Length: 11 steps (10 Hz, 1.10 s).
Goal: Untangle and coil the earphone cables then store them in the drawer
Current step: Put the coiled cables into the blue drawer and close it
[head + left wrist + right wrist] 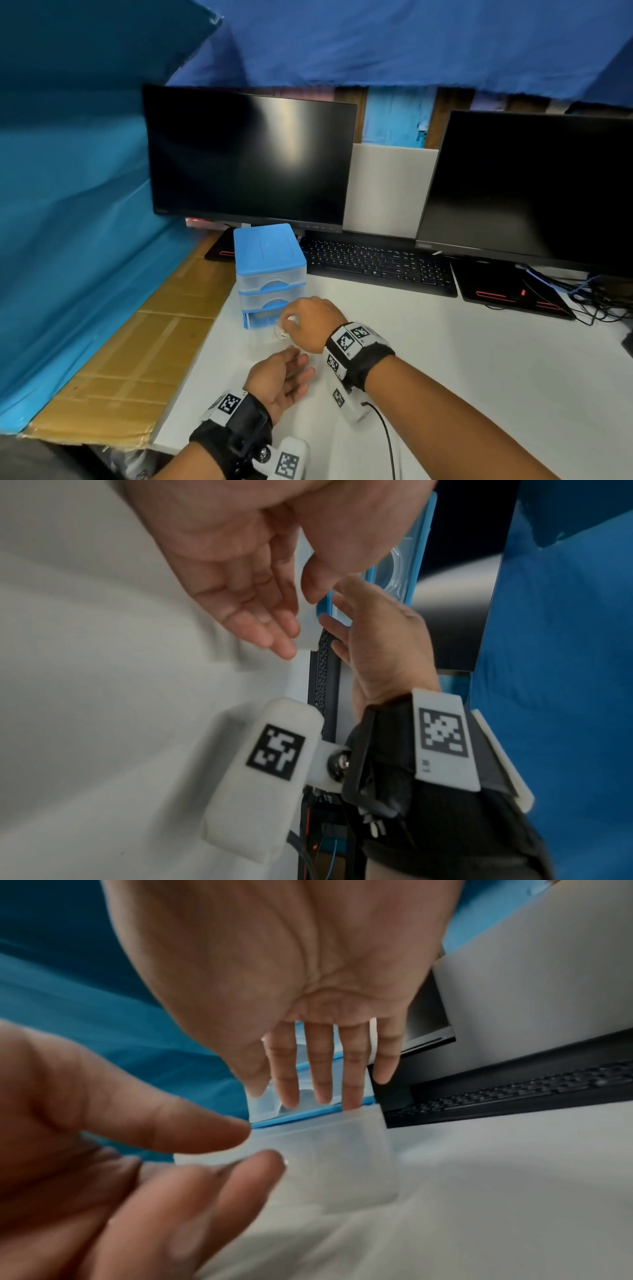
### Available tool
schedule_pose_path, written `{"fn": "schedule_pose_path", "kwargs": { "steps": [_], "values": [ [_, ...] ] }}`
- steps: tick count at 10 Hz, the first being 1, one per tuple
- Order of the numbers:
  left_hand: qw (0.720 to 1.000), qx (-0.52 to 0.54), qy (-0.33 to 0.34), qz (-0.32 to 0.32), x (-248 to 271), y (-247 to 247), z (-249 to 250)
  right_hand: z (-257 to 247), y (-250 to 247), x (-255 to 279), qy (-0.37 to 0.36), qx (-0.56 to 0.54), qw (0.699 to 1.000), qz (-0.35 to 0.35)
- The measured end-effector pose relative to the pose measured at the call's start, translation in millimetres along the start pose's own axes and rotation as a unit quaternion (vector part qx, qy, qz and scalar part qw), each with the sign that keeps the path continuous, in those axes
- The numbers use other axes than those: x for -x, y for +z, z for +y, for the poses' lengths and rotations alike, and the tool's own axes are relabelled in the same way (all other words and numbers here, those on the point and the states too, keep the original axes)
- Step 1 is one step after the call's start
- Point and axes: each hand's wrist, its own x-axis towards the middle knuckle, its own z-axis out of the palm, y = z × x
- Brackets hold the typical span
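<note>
Drawer (263,337) at the bottom of the blue-topped drawer unit (270,255) is pulled out over the white bench (479,359). We see the right hand (310,323) hovering over it, fingers straight and spread in the right wrist view, tips at the drawer's rim. We spot a whitish bundle, likely the earphone cables (280,331), under its fingertips at the drawer; whether the fingers pinch it, we cannot tell. Left hand (281,378) sits just in front, palm up, fingers relaxed, holding nothing. Keyboard (376,262) and two dark monitors (246,154) stand behind.
</note>
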Motion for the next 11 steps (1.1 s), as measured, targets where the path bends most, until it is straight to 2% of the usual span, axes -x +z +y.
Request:
{"fn": "schedule_pose_path", "kwargs": {
  "steps": [1, 2, 3, 4, 5, 6, 7, 8, 9, 10, 11],
  "values": [
    [0.999, -0.009, 0.031, 0.018, -2, 0, 1, 0, 0, 5, -0.021, 0.072, 0.996, -0.055],
    [0.998, -0.009, 0.059, 0.026, -3, -2, 3, 1, 2, 10, -0.026, 0.028, 0.999, -0.022],
    [0.996, 0.016, 0.082, 0.026, -4, -5, 8, 4, 2, 9, 0.04, -0.065, 0.988, 0.134],
    [0.991, 0.056, 0.118, 0.015, -2, -4, 17, 11, 3, 2, 0.145, -0.176, 0.963, 0.141],
    [0.986, 0.066, 0.152, 0.016, -4, -8, 28, 16, 8, -2, 0.188, -0.246, 0.943, 0.119],
    [0.97, 0.021, 0.213, 0.116, -17, -19, 38, 15, 11, -4, 0.197, -0.32, 0.921, 0.106],
    [0.957, -0.077, 0.263, 0.093, -27, -28, 46, 8, 8, -8, 0.162, -0.388, 0.905, 0.067],
    [0.947, -0.147, 0.286, 0.019, -27, -31, 52, 4, 7, -15, 0.15, -0.392, 0.905, 0.063],
    [0.944, -0.173, 0.281, -0.006, -28, -38, 56, 9, 12, -21, 0.159, -0.4, 0.901, 0.055],
    [0.952, -0.146, 0.264, 0.059, -29, -40, 54, 3, 3, -10, 0.146, -0.395, 0.905, 0.056],
    [0.943, -0.107, 0.265, 0.173, -23, -31, 40, 12, 8, 7, 0.159, -0.395, 0.903, 0.061]
  ]
}}
